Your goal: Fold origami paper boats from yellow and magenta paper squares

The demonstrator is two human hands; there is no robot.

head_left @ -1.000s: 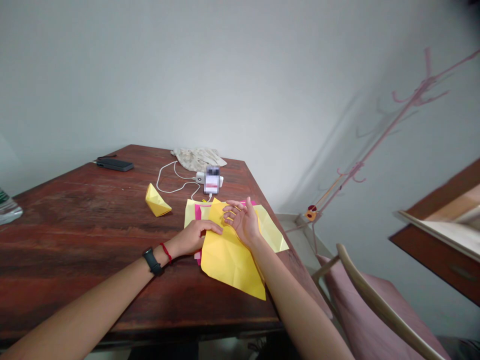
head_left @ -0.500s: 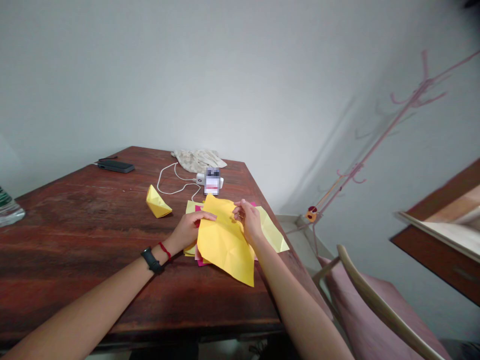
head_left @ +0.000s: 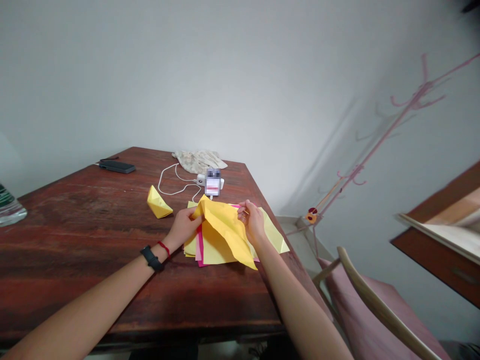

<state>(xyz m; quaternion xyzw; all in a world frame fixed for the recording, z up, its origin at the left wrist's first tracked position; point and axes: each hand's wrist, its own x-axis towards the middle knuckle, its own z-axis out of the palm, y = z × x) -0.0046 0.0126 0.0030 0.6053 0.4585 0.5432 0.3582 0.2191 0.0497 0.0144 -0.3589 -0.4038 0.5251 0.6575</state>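
Observation:
A creased sheet of bright yellow paper is held up and bent over a stack of pale yellow and pink sheets. My left hand pinches the sheet's upper left corner between thumb and fingers. At the sheet's right side is my right hand, its fingers curled; whether they grip the paper is hard to make out. A folded yellow paper piece stands on the table to the left of my left hand. Just beyond the sheet, a phone leans upright.
On the wooden table lie a black power bank, a white cable and a crumpled cloth. A bottle is at the left edge. A pink chair and coat rack stand to the right.
The yellow sheet's left and lower parts have lifted and bent upward, showing more of the stack beneath. My left hand has shifted slightly left, now pinching the corner.

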